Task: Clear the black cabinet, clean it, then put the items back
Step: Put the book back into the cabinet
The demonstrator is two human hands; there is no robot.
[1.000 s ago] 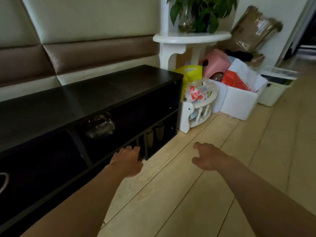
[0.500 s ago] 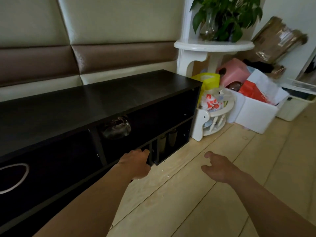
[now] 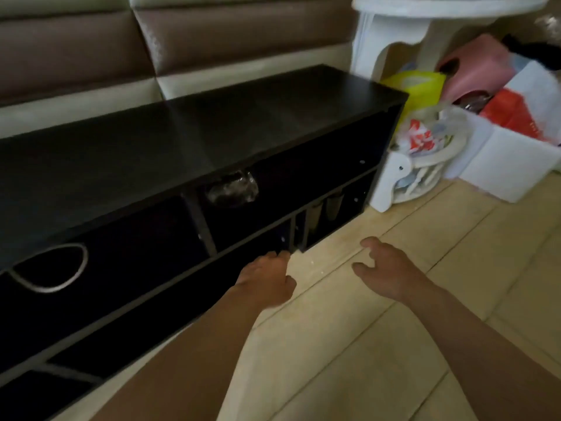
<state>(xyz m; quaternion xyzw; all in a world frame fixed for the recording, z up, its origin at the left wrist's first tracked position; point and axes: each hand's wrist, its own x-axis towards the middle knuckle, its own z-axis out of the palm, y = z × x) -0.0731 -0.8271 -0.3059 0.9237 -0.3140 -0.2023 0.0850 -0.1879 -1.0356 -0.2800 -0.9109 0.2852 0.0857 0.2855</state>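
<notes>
Low view along the black cabinet (image 3: 188, 138), which stands on the pale wood floor (image 3: 379, 344) against a padded brown and cream wall panel (image 3: 212, 34). The left hand (image 3: 267, 278) is down at the cabinet's lower front edge, beside the thin upright divider (image 3: 293, 235). Its fingertips (image 3: 280, 255) bend in against the dark edge, and I cannot tell whether that grip has closed on anything, because the shadow swallows it. The right hand (image 3: 387, 275) hovers just above the floor, apart from the cabinet. Its grip is released, with fingers spread and loosely bent, and it holds nothing.

Inside the cabinet, a clear, shiny rounded item (image 3: 232, 191) sits at the top of the middle compartment. Two dark cups (image 3: 323, 212) stand side by side in the bottom right compartment. On the far left, a black fabric bin (image 3: 106, 247) with a pale loop handle (image 3: 50, 268) fills its own slot.

Past the cabinet's right end stands a white basket (image 3: 394, 183). It is stuffed with bags, among them a red and white packet (image 3: 420, 138) whose print is too blurred to read. Behind it are a yellow bag (image 3: 417, 86), a pink item (image 3: 476, 65) and a white box (image 3: 510, 168) holding a red bag (image 3: 513, 113), and no lettering on any of them is legible. A white pedestal stand (image 3: 440, 7) rises above them all.
</notes>
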